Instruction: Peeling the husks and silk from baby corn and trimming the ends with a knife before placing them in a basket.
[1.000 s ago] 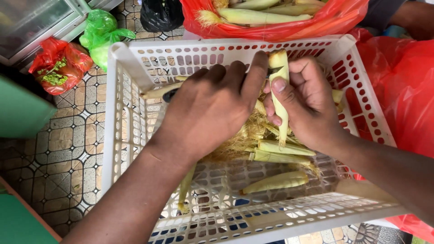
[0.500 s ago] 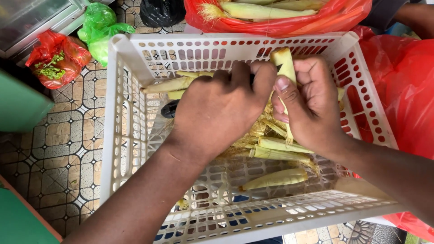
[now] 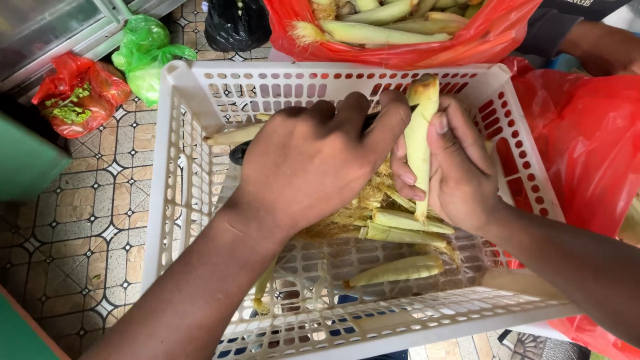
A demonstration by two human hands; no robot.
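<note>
From the head camera, looking down, you hold a baby corn ear (image 3: 422, 133) upright over the far right part of the white plastic basket (image 3: 175, 200). Your right hand (image 3: 460, 173) is wrapped around its lower half, fingers closed on it, with the pale tip poking up above your thumb. The ear looks light and fairly stiff, its husk leaves soft and likely to slip, so the firm middle is the place to take hold.

Your left hand (image 3: 313, 167) is curled shut over a dark-handled tool (image 3: 241, 153), probably a knife, its handle end showing at the left of your fist; the blade is hidden. Your left fingertips touch the ear near its top.

Below your hands, husks and silk (image 3: 393, 230) lie piled in the basket. A red bag of corn (image 3: 400, 30) sits at the far side.
</note>
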